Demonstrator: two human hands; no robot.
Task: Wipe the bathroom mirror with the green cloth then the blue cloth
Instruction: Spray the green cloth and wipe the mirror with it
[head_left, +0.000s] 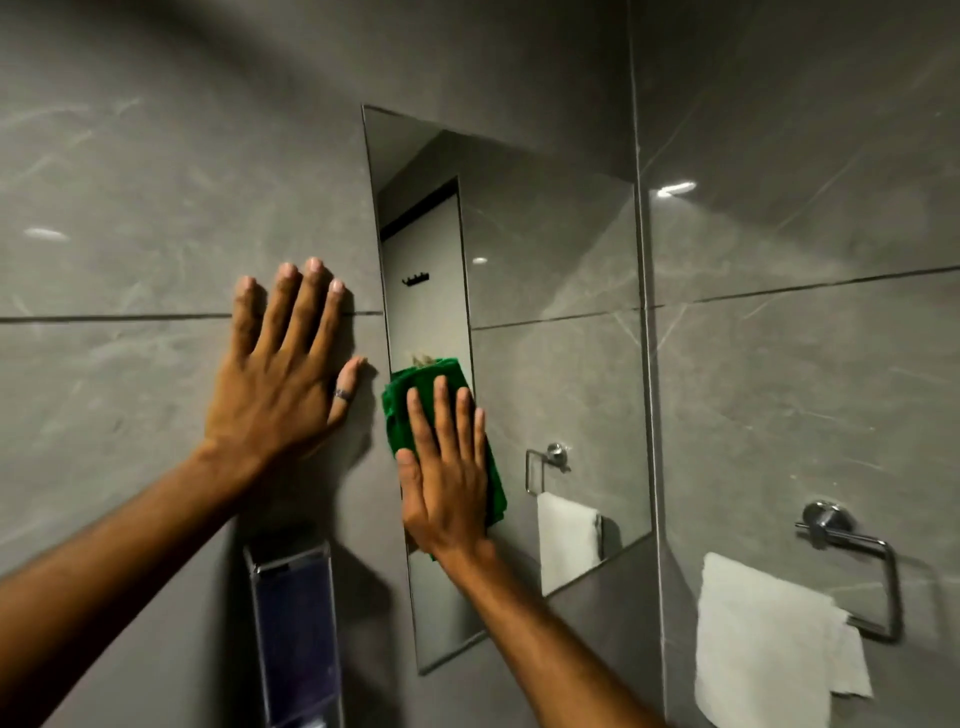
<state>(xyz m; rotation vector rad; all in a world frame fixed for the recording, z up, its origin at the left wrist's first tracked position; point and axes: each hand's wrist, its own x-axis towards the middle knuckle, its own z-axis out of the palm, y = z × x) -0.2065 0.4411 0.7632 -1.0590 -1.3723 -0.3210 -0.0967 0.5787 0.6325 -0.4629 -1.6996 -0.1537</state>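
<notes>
The bathroom mirror (550, 270) hangs on a grey tiled wall, its right edge in the corner. A folded green cloth (415, 387) lies flat against the mirror's lower left part. My right hand (447, 478) presses on it with flat, spread fingers and covers much of it. My left hand (283, 374) rests flat and empty on the wall tile just left of the mirror, with a ring on the thumb. The blue cloth is not in view.
A clear plastic holder (296, 629) is fixed to the wall below my left hand. On the right wall a chrome ring holder (852, 566) carries a white towel (769, 639); both are mirrored in the glass.
</notes>
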